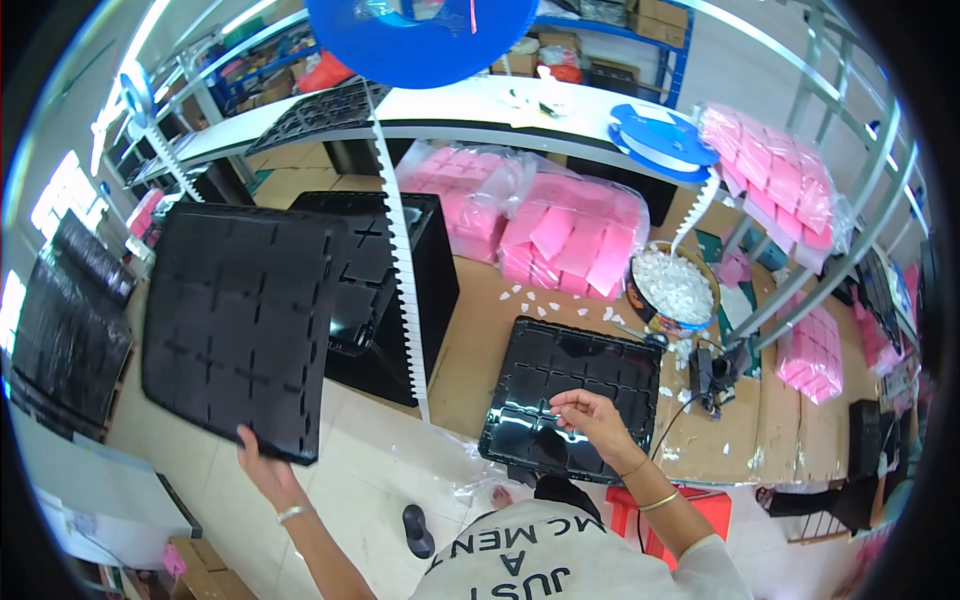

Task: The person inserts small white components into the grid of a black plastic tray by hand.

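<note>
My left hand [268,470] grips the lower edge of a large black plastic tray [240,320], held up and tilted at the left, with shallow moulded compartments on its face. My right hand [595,422] hovers over a second black tray [580,365] lying on the cardboard-covered table. Its thumb and fingers are pinched together; whatever is between them is too small to make out. Behind the raised tray stands a tall stack of black trays [425,270]. A round tub of small white pieces [672,285] sits beyond the table tray, to its right.
Pink foam packs in clear bags [575,235] lie at the back. White strips [395,220] hang from blue reels [662,140] above the table. A black device with a cable [712,375] is right of the tray. A red stool [705,512] stands below the table edge.
</note>
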`<state>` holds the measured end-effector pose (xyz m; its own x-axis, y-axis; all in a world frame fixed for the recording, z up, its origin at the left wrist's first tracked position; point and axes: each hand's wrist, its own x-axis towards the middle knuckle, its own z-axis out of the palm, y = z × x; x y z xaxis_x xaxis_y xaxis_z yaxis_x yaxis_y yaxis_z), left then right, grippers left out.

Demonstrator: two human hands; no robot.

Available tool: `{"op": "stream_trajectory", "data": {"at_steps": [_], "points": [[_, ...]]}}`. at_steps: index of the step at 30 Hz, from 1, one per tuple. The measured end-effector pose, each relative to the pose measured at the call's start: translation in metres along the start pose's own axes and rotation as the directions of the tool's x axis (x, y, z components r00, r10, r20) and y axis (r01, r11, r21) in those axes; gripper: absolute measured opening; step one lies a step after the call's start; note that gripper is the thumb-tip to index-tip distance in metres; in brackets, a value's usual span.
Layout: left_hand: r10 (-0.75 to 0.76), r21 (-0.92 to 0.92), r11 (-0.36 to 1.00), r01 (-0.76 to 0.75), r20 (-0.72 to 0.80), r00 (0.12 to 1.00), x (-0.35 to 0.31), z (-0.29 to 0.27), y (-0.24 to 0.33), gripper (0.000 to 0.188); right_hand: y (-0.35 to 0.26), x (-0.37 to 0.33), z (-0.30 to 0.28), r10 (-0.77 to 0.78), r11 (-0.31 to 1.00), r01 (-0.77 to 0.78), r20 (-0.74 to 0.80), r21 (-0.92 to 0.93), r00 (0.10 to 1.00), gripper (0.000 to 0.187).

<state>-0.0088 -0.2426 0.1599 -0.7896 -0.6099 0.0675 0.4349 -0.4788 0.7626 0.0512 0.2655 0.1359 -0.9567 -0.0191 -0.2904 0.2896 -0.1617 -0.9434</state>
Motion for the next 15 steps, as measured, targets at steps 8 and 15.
{"op": "stream_trajectory", "data": {"at_steps": [8, 15], "points": [[0.038, 0.494, 0.866, -0.081, 0.097, 0.995, 0.047, 0.1, -0.071, 0.069, 0.022, 0.022, 0.012, -0.031, 0.999, 0.038, 0.18, -0.039, 0.983, 0.02], [0.203, 0.929, 0.261, -0.264, 0.215, 0.955, 0.075, 0.13, -0.109, 0.092, 0.045, 0.024, -0.003, 0.063, 0.995, -0.066, 0.038, 0.076, 0.997, 0.021]]}}
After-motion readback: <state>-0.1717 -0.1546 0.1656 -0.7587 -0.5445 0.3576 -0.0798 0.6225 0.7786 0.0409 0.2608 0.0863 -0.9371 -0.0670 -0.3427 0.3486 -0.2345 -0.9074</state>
